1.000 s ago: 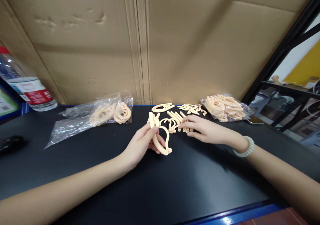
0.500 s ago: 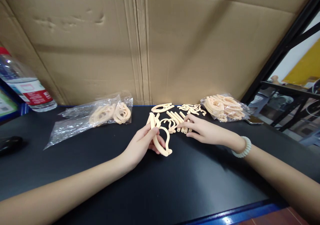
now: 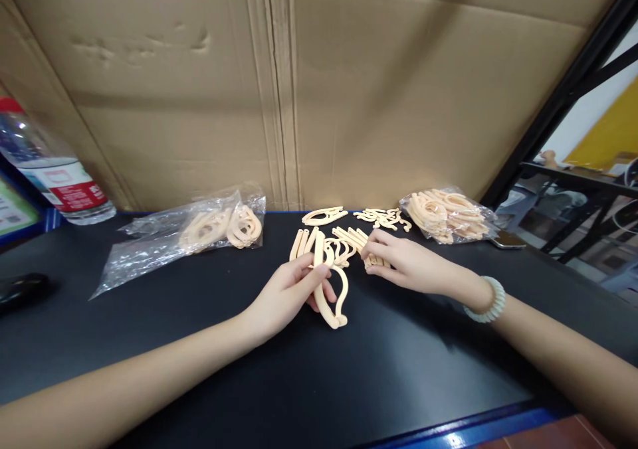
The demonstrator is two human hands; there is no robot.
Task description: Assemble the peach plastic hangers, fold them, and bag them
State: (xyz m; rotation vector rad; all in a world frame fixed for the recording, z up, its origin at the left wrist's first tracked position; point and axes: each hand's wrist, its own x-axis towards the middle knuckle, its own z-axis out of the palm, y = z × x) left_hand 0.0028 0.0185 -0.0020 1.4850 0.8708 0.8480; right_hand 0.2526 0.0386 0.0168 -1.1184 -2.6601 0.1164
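My left hand [image 3: 294, 289] is closed around a cream plastic folding-hanger piece [image 3: 326, 309], its curved end pointing toward me. Just behind that hand stand several straight cream hanger arms [image 3: 302, 243], partly hidden by it. My right hand [image 3: 403, 261] has its fingers curled over the near ends of a row of hanger arms [image 3: 351, 236] on the table; the fingertips partly cover them. Between the hands lie curved hanger pieces [image 3: 341, 251]. Farther back are a flat hanger piece [image 3: 323, 216] and a pile of small hooks [image 3: 381, 218].
Clear plastic bags [image 3: 149, 250] with cream pieces lie at left, and a filled bag [image 3: 446, 215] at right, beside a phone [image 3: 508, 240]. A water bottle [image 3: 64, 183] and black mouse [image 3: 22, 291] are at left. A cardboard wall [image 3: 199, 90] closes off the black table's [image 3: 319, 389] back.
My left hand has moved slightly right and nearer with the hanger piece, uncovering the hanger arms behind it. My right hand has shifted slightly, its fingers now curled closer over the row.
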